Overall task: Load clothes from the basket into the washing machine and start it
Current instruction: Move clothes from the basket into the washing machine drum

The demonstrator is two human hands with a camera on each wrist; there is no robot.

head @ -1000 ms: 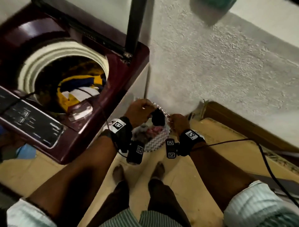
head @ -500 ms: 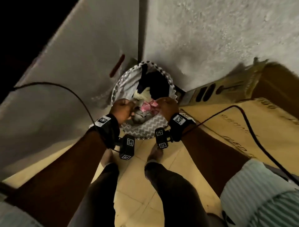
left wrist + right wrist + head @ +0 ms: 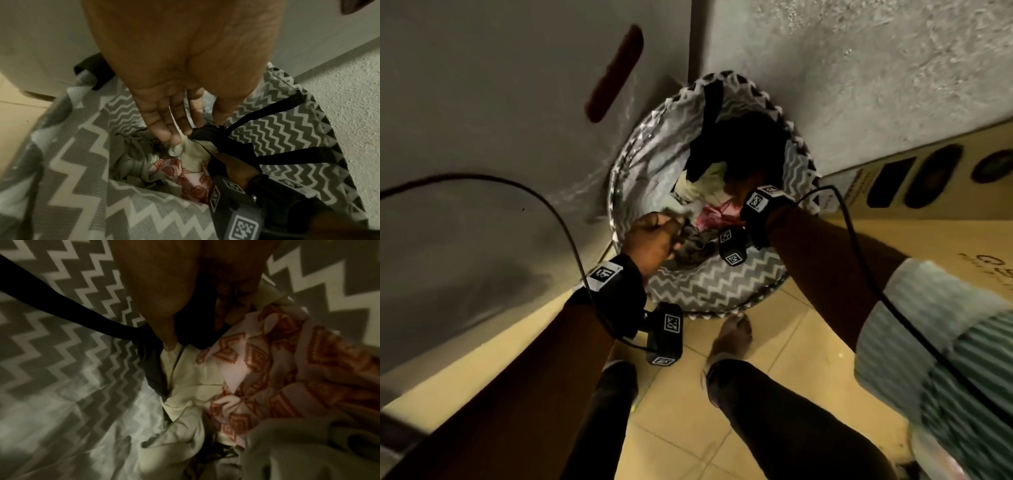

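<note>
Both hands are now down inside the basket, where a moment ago they were only hovered at its rim. A bit of pale cloth is pinched by the left hand near the front rim, and a black garment is gripped by the right hand deeper in, right beside a pink patterned piece. The washing machine is pressed up against the basket's left side. Looks like another handful is being gathered, so loading isn't finished and starting is still a way off.
</note>
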